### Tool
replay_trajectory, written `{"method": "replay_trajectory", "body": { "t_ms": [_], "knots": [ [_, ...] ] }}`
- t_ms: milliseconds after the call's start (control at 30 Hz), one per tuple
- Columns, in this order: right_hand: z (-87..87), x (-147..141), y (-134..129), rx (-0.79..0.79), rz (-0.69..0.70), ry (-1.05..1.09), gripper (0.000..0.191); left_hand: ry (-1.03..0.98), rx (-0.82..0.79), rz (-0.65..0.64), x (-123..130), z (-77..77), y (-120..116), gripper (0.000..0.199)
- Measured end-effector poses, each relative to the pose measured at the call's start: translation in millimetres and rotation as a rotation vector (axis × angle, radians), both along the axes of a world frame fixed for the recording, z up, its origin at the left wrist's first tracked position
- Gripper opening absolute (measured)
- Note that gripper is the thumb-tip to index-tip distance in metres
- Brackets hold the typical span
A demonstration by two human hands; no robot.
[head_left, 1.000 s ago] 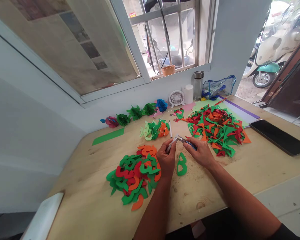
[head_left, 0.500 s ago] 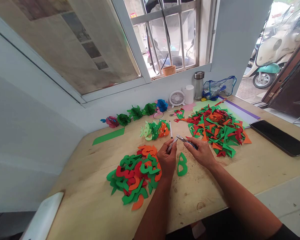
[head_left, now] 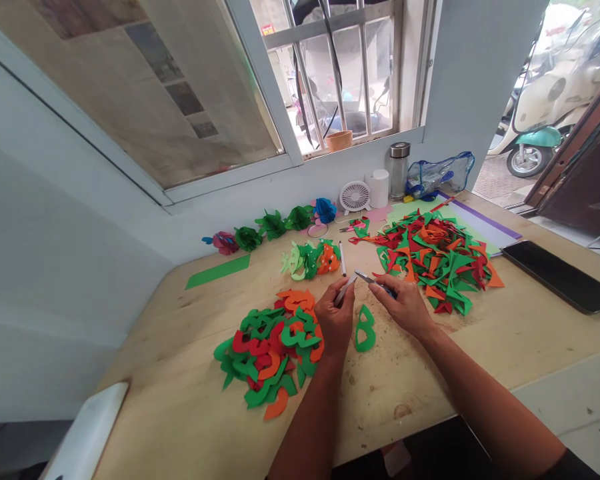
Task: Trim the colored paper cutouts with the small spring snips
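My left hand (head_left: 336, 310) is closed, its thumb and fingers pinching a slim pale grey piece (head_left: 344, 292) whose kind I cannot make out. Pointing at its upper end is a metal-bladed cutter with a dark blue handle (head_left: 364, 277), gripped in my right hand (head_left: 403, 303). The two tips meet or nearly meet over the table. Below and between my hands lies a green paper cutout (head_left: 365, 329) with two rounded loops. A pile of green, red and orange cutouts (head_left: 273, 353) sits just left of my left wrist.
A heap of coloured scraps (head_left: 437, 257) covers the right side of the wooden table (head_left: 180, 400). A black phone (head_left: 560, 275) lies farther right. Beyond my hands are a white pen (head_left: 343, 259), paper flowers (head_left: 273, 225), a small fan (head_left: 355, 197) and a glass bottle (head_left: 399, 172).
The tip of the cutter has shifted very slightly against the pale grey piece. Both hands otherwise stay in place, and the piles are unchanged.
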State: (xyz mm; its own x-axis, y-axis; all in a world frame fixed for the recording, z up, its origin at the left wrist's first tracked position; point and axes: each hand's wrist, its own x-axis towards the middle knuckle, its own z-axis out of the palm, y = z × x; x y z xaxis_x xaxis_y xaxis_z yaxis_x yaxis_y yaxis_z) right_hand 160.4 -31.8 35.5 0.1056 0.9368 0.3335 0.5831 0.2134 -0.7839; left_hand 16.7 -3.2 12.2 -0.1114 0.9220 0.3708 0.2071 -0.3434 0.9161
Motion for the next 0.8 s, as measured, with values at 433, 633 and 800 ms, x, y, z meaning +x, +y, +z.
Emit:
{"method": "replay_trajectory", "body": {
  "t_ms": [433,633,800],
  "knots": [
    [-0.8,-2.9,-2.7,0.036,-0.168,-0.066,0.035,-0.021,-0.024,0.003,0.3,-2.2,0.5,0.027],
    [0.0,-3.5,-2.4,0.017,-0.175,-0.108,0.038,-0.052,-0.040,-0.003,0.9,-1.4,0.2,0.029],
    [-1.4,-4.2,-2.5,0.035,-0.160,-0.120,0.037,-0.040,-0.018,0.002,1.2,-0.7,-0.5,0.029]
  ]
}}
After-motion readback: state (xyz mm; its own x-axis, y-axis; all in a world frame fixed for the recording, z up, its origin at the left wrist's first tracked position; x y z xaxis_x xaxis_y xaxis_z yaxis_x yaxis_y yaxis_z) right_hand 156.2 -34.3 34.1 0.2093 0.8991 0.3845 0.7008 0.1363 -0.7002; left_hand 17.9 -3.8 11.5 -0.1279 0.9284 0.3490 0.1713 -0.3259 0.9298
